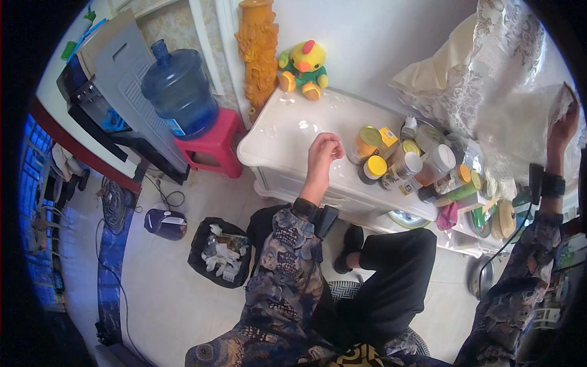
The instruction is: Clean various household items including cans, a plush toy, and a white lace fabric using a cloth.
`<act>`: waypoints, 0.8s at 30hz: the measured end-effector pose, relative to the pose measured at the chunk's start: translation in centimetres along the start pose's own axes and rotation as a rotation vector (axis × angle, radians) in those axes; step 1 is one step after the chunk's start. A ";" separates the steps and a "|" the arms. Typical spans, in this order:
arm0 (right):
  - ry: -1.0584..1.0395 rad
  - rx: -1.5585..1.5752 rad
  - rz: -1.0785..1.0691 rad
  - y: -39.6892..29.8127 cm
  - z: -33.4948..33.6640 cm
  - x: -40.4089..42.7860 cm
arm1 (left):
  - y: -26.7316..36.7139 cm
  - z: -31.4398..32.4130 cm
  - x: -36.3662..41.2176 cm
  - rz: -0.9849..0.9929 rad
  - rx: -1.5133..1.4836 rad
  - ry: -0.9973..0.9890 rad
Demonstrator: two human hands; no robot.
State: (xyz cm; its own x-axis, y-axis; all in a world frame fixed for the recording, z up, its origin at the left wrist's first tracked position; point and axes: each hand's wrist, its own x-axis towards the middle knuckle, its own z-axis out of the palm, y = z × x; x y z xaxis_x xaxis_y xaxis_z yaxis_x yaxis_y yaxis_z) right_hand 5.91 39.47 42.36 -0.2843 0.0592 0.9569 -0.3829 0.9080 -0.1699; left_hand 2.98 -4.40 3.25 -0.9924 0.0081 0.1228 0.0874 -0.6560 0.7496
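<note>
My left hand [324,149] hangs over the bare left part of a white cabinet top [284,133], its fingers drawn together and nothing visible in them. Just right of it are an amber jar with a gold lid [368,140] and a dark jar with a yellow lid [373,169]. At the far right edge my right hand [565,120] is raised, its fingers closed on a thin translucent sheet [518,117] beside a cream lace cloth [477,69]; the fingertips are partly veiled by it. A white-lidded clear jar [438,164] stands among several other containers between the hands.
A plush chick [305,69] sits at the cabinet's back left corner, by an orange carved column [259,50]. Left are a water jug [181,96] on a red stool [213,144], a lined waste bin [202,257] and a cable [114,270] along the floor. A metal bowl [481,275] is lower right.
</note>
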 end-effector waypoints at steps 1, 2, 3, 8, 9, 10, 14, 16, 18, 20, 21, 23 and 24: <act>-0.005 0.054 0.006 -1.6 0.8 -0.1 | 0.2 0.1 0.0 0.010 0.010 -0.020; 0.000 0.099 -0.008 -3.8 1.3 0.6 | 0.2 0.6 0.1 0.008 -0.003 -0.026; 0.007 0.149 -0.026 -6.2 1.7 1.3 | 0.2 1.2 0.3 0.013 -0.023 -0.059; -0.074 0.586 0.071 -15.2 10.8 -2.2 | 1.9 -0.2 -0.9 0.000 -0.019 -0.099; -0.108 0.692 0.104 -17.3 13.3 -3.9 | 2.4 -1.3 -1.4 -0.061 -0.036 -0.231; -0.139 0.764 0.116 -19.2 14.3 -4.2 | 2.5 -1.1 -1.5 -0.121 -0.078 -0.389; -0.275 1.050 0.228 -22.1 18.1 -5.1 | 2.4 0.2 -2.5 -0.128 -0.008 -0.416; -0.307 0.971 0.115 -28.6 19.1 -9.1 | 3.2 -1.3 -3.1 0.121 0.467 -0.420; -0.393 1.018 0.100 -28.8 20.5 -10.3 | 3.1 -2.8 -3.2 0.092 0.473 -0.359; -0.432 1.038 0.120 -27.7 21.6 -12.2 | 2.1 -4.8 -1.8 -0.083 -0.199 -0.417; -0.464 1.030 0.138 -27.1 21.5 -12.6 | 1.4 -4.7 -1.1 -0.262 -0.889 -0.468; -0.511 0.996 0.203 -28.3 19.8 -14.8 | 3.1 -2.1 -1.8 -0.226 -0.544 -0.123; -0.557 1.016 0.186 -28.9 19.5 -16.0 | 2.7 -3.7 -1.2 -0.180 -0.648 -0.131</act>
State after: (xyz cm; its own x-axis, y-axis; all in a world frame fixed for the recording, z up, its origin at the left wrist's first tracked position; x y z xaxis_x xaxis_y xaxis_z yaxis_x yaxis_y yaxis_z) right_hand 4.36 4.14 27.38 -0.6586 -0.2625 0.7052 -0.7492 0.1413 -0.6471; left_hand 4.07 -8.99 2.67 -0.9644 0.2239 0.1409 -0.1881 -0.9549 0.2298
